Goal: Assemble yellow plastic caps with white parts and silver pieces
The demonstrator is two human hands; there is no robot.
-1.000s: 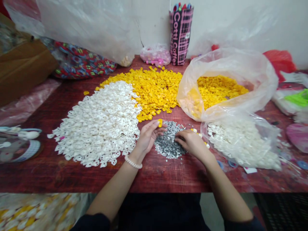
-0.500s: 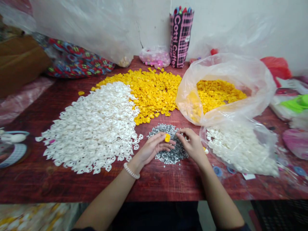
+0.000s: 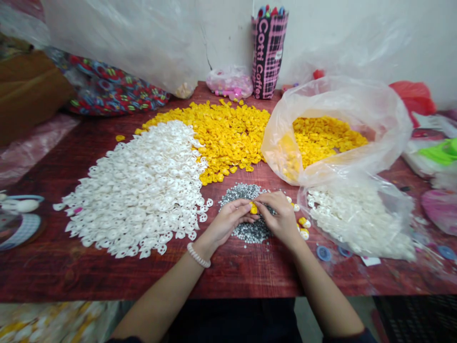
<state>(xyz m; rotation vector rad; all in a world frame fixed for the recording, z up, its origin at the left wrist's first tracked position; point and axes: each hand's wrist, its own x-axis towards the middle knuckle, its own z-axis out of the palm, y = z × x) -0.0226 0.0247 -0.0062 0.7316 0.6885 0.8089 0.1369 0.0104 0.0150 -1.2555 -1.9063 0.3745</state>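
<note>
Dark red, the wooden table (image 3: 235, 276) spreads beneath both hands. Beyond and right of the right hand lies a clear plastic bag (image 3: 389, 114) of yellow pieces; it looks limp and slippery, best taken by its gathered rim. Left of the left hand is a heap of white cut-out pieces (image 3: 139, 186), and beyond both hands a heap of yellow pieces (image 3: 232, 133).

The left hand (image 3: 226, 223) pinches a yellow plastic piece (image 3: 253, 208) between thumb and forefinger, its other fingers loosely curled. The right hand (image 3: 280, 216) has its thumb and forefinger nearly closed beside that piece; whether they grip it or something smaller, I cannot tell. Under the hands lie silver-grey discs (image 3: 250, 233).

The held piece, between the two hands' fingertips, is probably feather-light, stiff and smooth, sturdy enough for a firm pinch at opposite edges. A single disc likely slides easily and needs fingertips at its rim.
</note>
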